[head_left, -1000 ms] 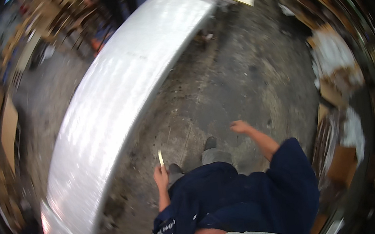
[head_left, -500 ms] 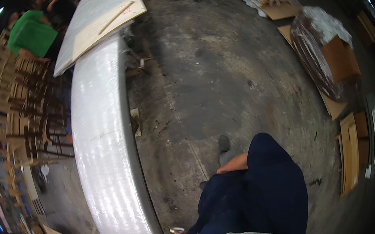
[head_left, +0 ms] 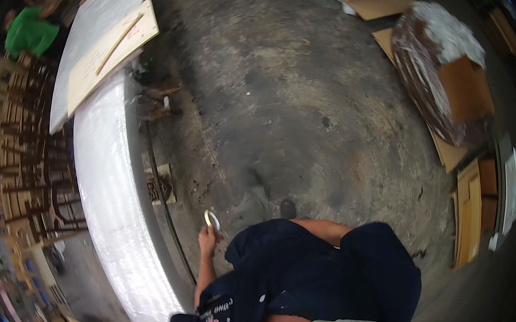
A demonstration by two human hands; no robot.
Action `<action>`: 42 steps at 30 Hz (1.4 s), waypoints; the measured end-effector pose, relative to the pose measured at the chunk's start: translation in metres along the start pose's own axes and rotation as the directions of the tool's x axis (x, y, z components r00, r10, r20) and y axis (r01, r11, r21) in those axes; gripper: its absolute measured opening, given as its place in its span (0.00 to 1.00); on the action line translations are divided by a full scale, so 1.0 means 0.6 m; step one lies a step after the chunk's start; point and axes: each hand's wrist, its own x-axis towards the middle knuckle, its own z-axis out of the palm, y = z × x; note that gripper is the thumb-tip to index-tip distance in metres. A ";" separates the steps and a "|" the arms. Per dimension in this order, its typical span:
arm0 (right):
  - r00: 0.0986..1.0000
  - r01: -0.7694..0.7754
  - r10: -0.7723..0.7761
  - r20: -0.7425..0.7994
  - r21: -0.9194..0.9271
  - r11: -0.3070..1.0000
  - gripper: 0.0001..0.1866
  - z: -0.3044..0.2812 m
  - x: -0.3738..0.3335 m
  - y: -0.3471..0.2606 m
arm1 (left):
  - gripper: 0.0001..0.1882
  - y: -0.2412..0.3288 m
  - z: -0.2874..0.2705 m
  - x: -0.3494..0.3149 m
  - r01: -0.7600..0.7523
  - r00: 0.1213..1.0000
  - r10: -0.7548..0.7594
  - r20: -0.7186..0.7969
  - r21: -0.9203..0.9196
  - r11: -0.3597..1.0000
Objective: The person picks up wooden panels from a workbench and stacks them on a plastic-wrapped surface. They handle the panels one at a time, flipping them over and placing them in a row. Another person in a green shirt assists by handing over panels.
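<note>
My left hand (head_left: 207, 238) is closed round a roll of tape (head_left: 207, 216), a pale ring whose upper part stands out past the fingers. The hand hangs over the floor, just right of a long table wrapped in shiny clear film (head_left: 110, 178), and does not touch it. On my right, only the forearm (head_left: 320, 229) shows below the dark blue sleeve; the shirt hides the right hand. A light wooden board (head_left: 86, 79) lies across the far part of the wrapped surface, with a thin wooden stick (head_left: 119, 44) on top.
Stacked wooden chairs (head_left: 50, 178) stand left of the wrapped table, and a person in a green shirt (head_left: 30, 31) is beyond them. At the right lie a film-wrapped brown bundle (head_left: 417, 79), a cardboard box (head_left: 466, 89) and upright wooden panels (head_left: 468, 220). Concrete floor (head_left: 278, 114) runs between.
My left hand with the tape roll has swung forward from low beside my body. I have stepped ahead, and the wrapped table and board have shifted left in view.
</note>
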 end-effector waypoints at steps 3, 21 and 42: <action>0.993 0.070 -0.064 0.097 -0.068 0.995 0.13 -0.034 0.058 -0.062 | 0.16 0.056 -0.022 0.106 0.125 0.992 -0.125 -0.001 -0.006 0.992; 0.989 0.148 -0.138 -0.054 0.289 0.946 0.12 -0.543 0.359 -0.693 | 0.18 0.699 -0.002 0.610 -0.148 0.967 0.090 -0.237 -0.238 0.960; 0.950 -0.285 0.100 -0.296 -0.691 0.664 0.40 -0.321 0.624 -0.512 | 0.12 -0.142 0.061 0.974 0.733 0.596 -0.797 -0.094 -0.342 0.588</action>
